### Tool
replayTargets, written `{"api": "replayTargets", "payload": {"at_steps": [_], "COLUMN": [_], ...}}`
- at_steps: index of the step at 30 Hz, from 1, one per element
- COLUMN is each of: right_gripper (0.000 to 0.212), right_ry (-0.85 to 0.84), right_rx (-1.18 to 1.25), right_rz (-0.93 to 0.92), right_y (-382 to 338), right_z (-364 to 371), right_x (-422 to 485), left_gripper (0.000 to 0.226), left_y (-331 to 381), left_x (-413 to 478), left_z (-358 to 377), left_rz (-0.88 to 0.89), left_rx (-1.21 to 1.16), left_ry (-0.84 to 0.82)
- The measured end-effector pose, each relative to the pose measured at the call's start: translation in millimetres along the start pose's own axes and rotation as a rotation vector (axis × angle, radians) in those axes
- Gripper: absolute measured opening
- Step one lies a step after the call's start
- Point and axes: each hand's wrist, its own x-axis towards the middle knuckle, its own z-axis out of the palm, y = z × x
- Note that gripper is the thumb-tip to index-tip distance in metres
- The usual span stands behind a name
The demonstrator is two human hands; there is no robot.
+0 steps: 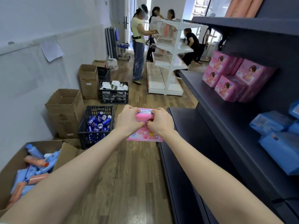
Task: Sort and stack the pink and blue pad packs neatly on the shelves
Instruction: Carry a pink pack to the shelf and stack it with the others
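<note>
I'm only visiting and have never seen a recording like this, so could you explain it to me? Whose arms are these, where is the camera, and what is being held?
There is no machine here: a person works with bare hands. The single picture comes from a wide-angle camera worn on the person's head, looking forward and down, which is why both forearms reach in from the bottom edge. The left hand and right hand together grip one pink pad pack above the wooden floor. To the right stands a dark shelf unit: pink packs are stacked on it farther away, blue packs nearer. On the floor to the left are a black crate of drink cans and a cardboard box of bottles.
</note>
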Motion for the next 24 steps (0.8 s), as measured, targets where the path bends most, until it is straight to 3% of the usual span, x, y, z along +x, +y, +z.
{"api": "replayTargets", "payload": {"at_steps": [16, 24], "right_gripper": [0.028, 0.011], "right_ry": [-0.051, -0.045], "right_rx": [0.017, 0.020], "right_rz": [0.050, 0.139], "right_y": [31.3, 28.0], "right_z": [32.8, 42.4], "right_x": [101.2, 182.4], "left_gripper": [0.050, 0.050], "left_y": [-15.3, -33.4], "left_x": [107.3, 199.6], "left_z": [41.9, 51.1], "left_rz": [-0.023, 0.040], "left_rx": [0.011, 0.003], "left_ry": [-0.071, -0.111]}}
